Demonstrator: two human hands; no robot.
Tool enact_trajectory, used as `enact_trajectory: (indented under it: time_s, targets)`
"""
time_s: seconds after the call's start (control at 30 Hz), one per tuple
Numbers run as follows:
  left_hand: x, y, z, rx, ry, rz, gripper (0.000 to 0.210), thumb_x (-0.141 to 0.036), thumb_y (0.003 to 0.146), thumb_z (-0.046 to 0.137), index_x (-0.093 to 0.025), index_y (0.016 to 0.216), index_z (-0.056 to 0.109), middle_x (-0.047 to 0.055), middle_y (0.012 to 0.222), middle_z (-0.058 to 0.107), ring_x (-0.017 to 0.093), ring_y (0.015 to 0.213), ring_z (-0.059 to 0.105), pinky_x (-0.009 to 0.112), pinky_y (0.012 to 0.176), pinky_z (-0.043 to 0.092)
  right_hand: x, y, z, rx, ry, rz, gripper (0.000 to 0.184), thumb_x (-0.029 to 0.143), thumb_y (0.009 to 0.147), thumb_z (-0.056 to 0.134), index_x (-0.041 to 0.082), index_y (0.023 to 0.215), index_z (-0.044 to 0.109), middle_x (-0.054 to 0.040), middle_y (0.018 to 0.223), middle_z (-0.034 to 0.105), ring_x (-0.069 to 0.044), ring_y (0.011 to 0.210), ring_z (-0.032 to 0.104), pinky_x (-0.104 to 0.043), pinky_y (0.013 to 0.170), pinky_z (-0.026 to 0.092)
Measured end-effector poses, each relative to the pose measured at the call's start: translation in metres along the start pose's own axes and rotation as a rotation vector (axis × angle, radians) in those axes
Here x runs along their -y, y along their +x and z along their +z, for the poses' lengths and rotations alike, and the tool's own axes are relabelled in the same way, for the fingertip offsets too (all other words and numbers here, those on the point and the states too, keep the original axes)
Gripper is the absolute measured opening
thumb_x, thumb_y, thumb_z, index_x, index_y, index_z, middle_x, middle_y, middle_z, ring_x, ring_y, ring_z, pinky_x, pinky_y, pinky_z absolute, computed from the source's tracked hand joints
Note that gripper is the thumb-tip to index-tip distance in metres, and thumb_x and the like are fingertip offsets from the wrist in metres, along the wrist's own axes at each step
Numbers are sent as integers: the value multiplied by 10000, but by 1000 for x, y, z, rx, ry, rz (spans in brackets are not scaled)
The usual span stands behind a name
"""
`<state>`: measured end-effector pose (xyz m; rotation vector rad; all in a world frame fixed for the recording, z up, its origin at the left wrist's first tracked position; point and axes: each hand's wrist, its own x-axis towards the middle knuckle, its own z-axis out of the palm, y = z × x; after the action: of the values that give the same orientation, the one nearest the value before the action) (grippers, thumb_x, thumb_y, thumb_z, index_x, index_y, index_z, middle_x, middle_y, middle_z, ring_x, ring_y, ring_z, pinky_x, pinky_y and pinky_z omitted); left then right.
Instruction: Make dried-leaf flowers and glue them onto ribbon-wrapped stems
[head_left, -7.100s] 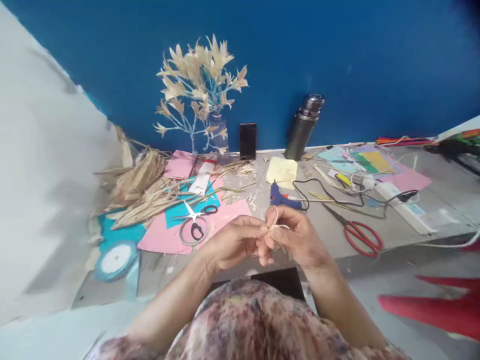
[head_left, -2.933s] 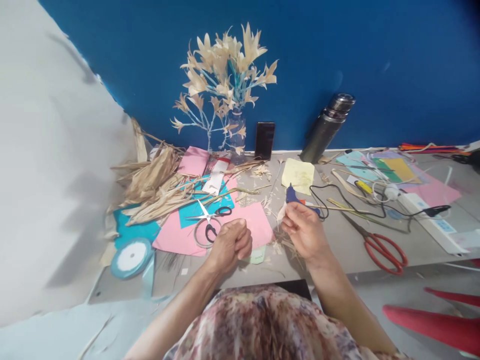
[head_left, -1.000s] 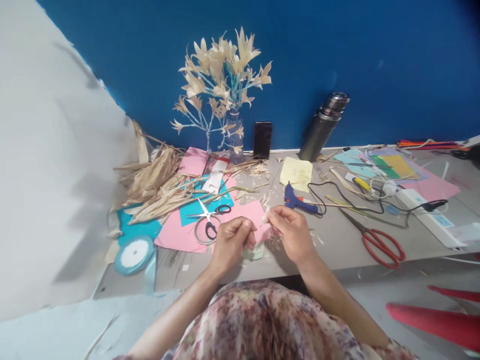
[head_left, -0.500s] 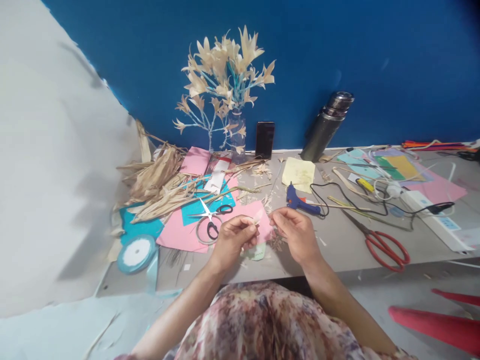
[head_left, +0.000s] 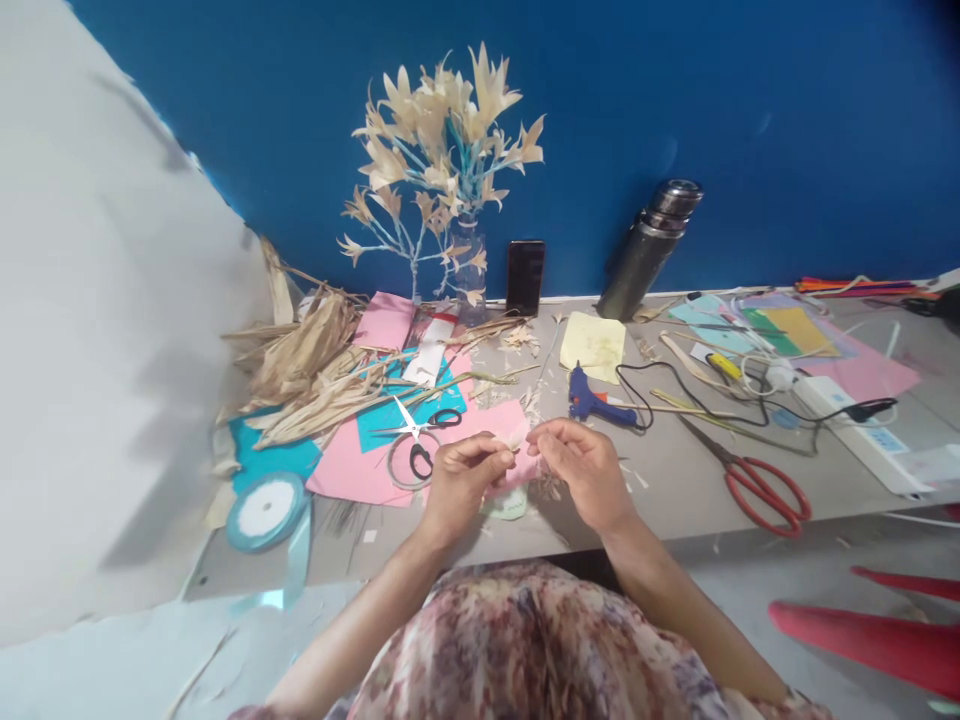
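My left hand (head_left: pixel 466 482) is closed in a pinch on a small pale petal-like piece (head_left: pixel 514 441), which looks like dried husk. Just to its right, my right hand (head_left: pixel 585 472) has thumb and forefinger pressed together; whatever they hold is too small to make out. Both hands are raised over a pink sheet (head_left: pixel 495 420) and the table's front part. Black-handled scissors (head_left: pixel 415 432) lie opened left of my left hand, beside a ring-shaped roll (head_left: pixel 391 468). Beyond my right hand lies a blue glue gun (head_left: pixel 596 400).
Dried husks (head_left: pixel 300 370) are heaped at the left, behind a ribbon spool (head_left: pixel 266 512). Husk flowers stand in a clear bottle (head_left: pixel 469 270) near a phone (head_left: pixel 524 278) and a flask (head_left: pixel 651 250). Red-handled scissors (head_left: pixel 769 495) and a power strip (head_left: pixel 862 435) lie right.
My right fingertips have come a little closer to the piece in my left hand. The whole view has shifted slightly; the things on the table stay where they were.
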<state>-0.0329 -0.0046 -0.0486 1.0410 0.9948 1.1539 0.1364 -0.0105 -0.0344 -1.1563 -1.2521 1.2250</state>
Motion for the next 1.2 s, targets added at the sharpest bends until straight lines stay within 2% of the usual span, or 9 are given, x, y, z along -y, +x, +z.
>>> enact_trajectory:
  time_s: [0.13,0.2,0.37,0.53,0.63,0.73,0.9,1.2]
  targets:
    - [-4,-4,1,9,41,6,195,-301,740,789,-153,636,715,-7,611,576,100,539,509,226,529,423,5,2,3,26,-18,-18,320,449,849,680,182,681,627,31,589,502,-105,536,408,-234,517,353]
    - [-4,-5,1,1,53,20,183,-294,742,788,-159,639,720,-7,612,585,101,537,512,228,533,429,6,3,5,23,-53,-23,307,418,842,683,184,657,609,36,580,478,-105,533,397,-235,512,346]
    - [-2,-8,0,-27,68,58,158,-299,742,792,-162,680,742,7,654,639,99,529,523,230,521,433,5,2,7,20,-68,-18,260,382,841,678,186,674,636,31,589,519,-107,533,428,-233,522,369]
    - [0,-11,0,41,-1,-37,233,-354,755,783,-148,857,748,62,753,748,125,541,593,257,549,476,5,1,6,-24,-29,-15,256,398,827,694,183,692,662,11,623,591,-124,574,510,-235,555,417]
    - [1,-11,1,35,-38,-40,253,-338,735,803,-153,889,725,42,752,740,116,539,596,245,544,474,6,0,5,-22,-20,0,257,398,827,692,181,690,668,10,614,601,-126,566,527,-238,560,430]
    - [0,-10,3,-2,-31,-30,244,-312,702,829,-151,848,717,19,715,710,100,525,575,225,526,456,7,-1,5,-10,-23,3,243,381,834,683,180,697,678,6,626,620,-120,563,522,-231,553,424]
    - [0,-9,4,-45,18,-19,204,-320,727,810,-138,778,734,29,663,698,95,506,558,217,512,438,7,-3,6,-11,-43,-9,266,387,830,679,173,674,650,11,616,588,-114,565,495,-222,539,405]
    - [-2,-10,5,-62,106,83,144,-279,747,783,-160,672,751,8,650,650,90,495,550,220,505,435,7,-3,5,-19,-78,-9,279,393,830,669,170,671,617,21,613,540,-108,570,450,-226,542,376]
